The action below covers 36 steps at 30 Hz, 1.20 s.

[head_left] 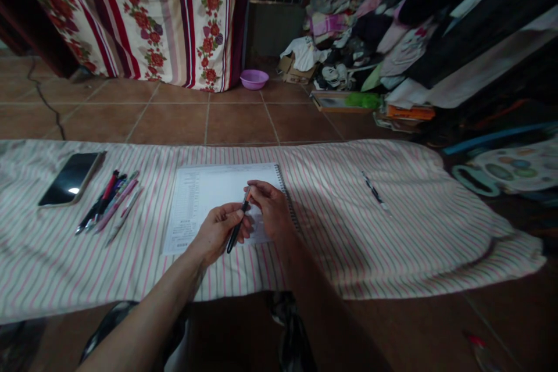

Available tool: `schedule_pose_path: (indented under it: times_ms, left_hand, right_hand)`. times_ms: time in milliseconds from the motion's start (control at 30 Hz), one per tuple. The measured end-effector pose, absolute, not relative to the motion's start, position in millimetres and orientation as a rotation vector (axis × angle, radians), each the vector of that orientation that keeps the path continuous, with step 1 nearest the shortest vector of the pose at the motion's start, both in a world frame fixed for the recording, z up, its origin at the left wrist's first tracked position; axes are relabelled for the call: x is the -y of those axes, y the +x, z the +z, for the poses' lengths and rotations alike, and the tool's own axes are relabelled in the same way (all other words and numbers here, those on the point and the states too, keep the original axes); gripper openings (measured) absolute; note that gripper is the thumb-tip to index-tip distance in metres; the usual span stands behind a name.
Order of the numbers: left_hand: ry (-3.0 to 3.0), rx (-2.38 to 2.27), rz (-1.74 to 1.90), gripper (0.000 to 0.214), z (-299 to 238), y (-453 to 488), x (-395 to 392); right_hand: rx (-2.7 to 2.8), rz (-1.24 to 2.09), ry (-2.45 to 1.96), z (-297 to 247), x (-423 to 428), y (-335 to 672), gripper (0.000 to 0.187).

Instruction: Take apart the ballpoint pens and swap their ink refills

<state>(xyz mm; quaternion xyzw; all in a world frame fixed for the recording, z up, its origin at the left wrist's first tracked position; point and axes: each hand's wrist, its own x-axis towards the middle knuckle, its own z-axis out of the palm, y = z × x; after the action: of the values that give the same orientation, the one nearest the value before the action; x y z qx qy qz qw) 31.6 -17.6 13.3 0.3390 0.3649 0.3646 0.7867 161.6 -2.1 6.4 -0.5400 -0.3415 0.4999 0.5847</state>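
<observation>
Both my hands meet over a spiral notebook (218, 177) that lies on the striped cloth. A black pen (236, 233) slants between them. My left hand (220, 226) is closed around its dark barrel, thumb on top. With its fingertips, my right hand (272, 206) pinches the pen's upper end, where an orange-brown part shows. A printed sheet (181, 215) lies at the notebook's left side. My hands and forearms hide part of the page.
Several pens (111, 200) lie in a bunch on the left, beside a dark phone (72, 179). A black-and-white pen (374, 190) rests on the striped cloth (418, 232) to the right. On the tiled floor beyond stand a purple basin (254, 79) and piled clothes.
</observation>
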Motion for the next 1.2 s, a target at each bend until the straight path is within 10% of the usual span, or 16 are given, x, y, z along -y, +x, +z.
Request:
schedule_pose_path:
  times_ms: [1200]
  left_hand:
    - [0.763, -0.757, 0.761, 0.027, 12.0, 29.1, 17.4]
  right_hand:
    - [0.850, 1.258, -1.167, 9.2, 5.5, 162.9, 0.030]
